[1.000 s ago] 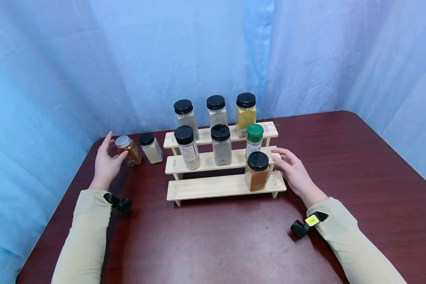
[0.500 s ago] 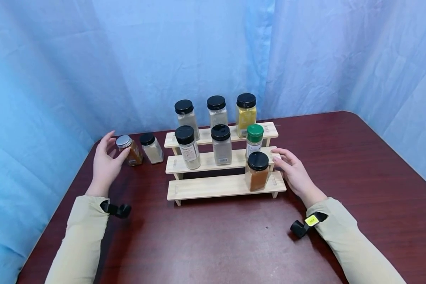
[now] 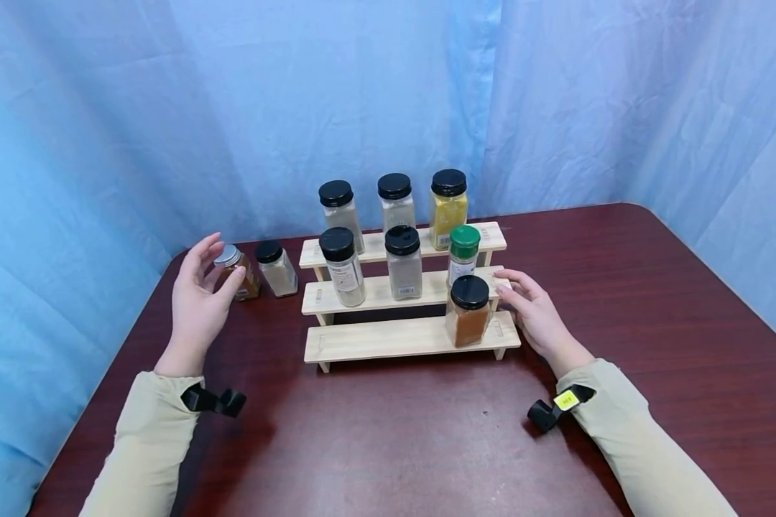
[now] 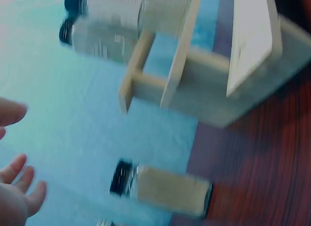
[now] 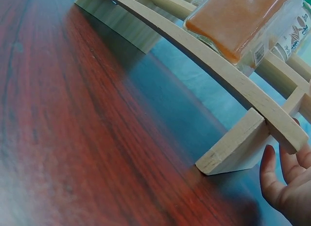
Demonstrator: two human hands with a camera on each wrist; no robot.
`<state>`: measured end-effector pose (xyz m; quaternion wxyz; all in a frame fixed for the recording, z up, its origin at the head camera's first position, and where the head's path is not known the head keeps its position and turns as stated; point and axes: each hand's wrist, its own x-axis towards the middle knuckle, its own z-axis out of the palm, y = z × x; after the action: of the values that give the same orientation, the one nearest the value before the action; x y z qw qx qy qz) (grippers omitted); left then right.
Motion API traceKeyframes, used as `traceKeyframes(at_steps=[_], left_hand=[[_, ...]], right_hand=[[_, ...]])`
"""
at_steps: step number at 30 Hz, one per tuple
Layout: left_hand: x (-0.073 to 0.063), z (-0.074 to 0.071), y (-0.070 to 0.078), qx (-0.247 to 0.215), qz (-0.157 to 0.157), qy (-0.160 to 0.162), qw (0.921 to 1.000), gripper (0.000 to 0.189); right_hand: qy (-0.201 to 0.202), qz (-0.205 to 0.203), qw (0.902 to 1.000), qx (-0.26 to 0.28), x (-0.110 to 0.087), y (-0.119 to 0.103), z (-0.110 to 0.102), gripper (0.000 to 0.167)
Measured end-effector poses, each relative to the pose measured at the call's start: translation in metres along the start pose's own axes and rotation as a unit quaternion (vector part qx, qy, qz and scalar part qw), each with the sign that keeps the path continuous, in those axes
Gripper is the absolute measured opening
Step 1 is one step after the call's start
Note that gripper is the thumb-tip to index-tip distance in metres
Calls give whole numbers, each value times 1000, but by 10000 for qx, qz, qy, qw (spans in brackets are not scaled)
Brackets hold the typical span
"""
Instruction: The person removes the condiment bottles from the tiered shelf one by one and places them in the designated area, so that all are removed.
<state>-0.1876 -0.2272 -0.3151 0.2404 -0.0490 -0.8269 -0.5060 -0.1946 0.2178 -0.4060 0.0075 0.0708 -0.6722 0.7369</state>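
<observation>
My left hand is beside a jar of orange-brown spice with a silver lid at the table's left. Its thumb and fingers are spread apart; in the left wrist view a gap shows between the fingers and the jars. A black-lidded jar of pale powder stands just right of that jar. My right hand holds the right end of a three-tier wooden spice rack, its fingertips at the middle step. On the bottom step, near that hand, sits a black-lidded jar of orange-brown powder.
The top step carries two black-lidded jars of pale contents and a yellow jar. On the middle step stand a labelled shaker, a grey jar and a green-lidded jar. Blue curtains hang behind the dark red table.
My left hand has shifted slightly right and now covers more of the silver-lidded jar; its wrist has turned a little. The right hand and the rack have stayed put.
</observation>
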Motion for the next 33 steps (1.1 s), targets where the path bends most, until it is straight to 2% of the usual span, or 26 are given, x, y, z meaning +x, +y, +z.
traceKeyframes(at_steps=[4,8,11,16,24,28,33], left_hand=[[-8,6,13,-359,404,218,9983,47],[-17,12,23,-806,800,247,9932,45],[-23,17,30,-956,1157,158,9886,45],[-28,26,43,-1069,1651,-178,9803,47],[-38,40,58,-1278,1800,-520,9739,46],[-43,51,62,-1346,1799,-626,9724,46],[-48,65,66,-1335,1845,-922,9693,48]], right_hand=[[-5,-20,10000,-50,0,0,0,20],[-35,-1,9999,-127,0,0,1,19],[-25,-11,9999,-136,0,0,1,20],[-5,-24,9999,-154,-1,-2,1,21],[-11,18,10000,-72,-1,-1,1,21],[-11,58,10000,34,0,-1,0,21],[-30,97,9999,43,-1,-2,0,20]])
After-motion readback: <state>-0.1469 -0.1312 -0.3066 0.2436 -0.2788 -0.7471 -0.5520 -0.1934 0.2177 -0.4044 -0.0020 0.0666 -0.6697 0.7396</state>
